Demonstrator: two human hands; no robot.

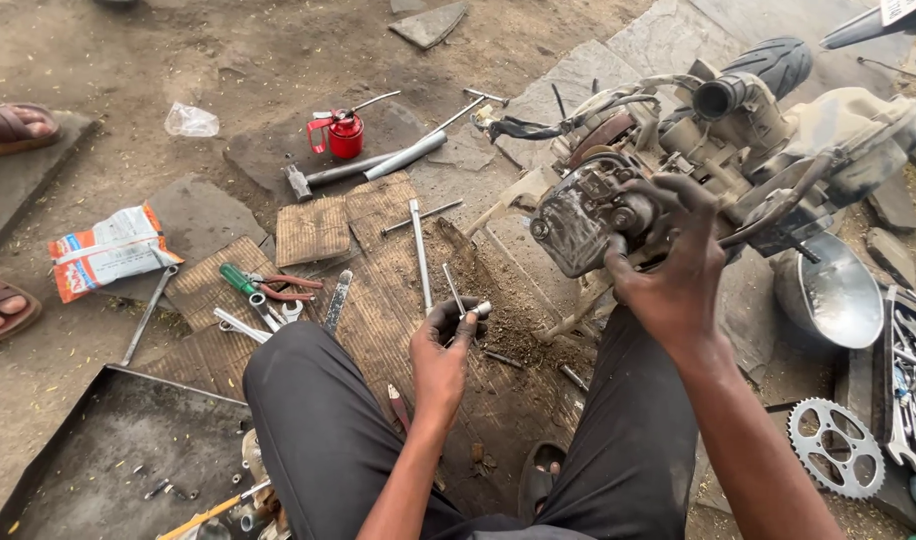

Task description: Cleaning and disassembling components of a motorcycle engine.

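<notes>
I sit on the ground over a greasy motorcycle engine (738, 140) lying on stone slabs. My right hand (673, 260) grips the engine's dark side cover (578, 215), fingers wrapped over its edge. My left hand (445, 350) is closed around a slim metal T-handle tool (456, 290), whose shaft points away from me. It hovers over a woven mat (378, 240) with dirt on it. My knees in dark trousers frame both hands.
On the mat lie long rods (419, 250), pliers (278, 283) and spanners (243, 325). A red oil can (343, 133) and a hammer (328, 176) lie farther off. A metal tray (108, 450) is at left, a steel bowl (836, 295) and a sprocket (835, 447) at right. Another person's sandalled feet (3, 215) are at far left.
</notes>
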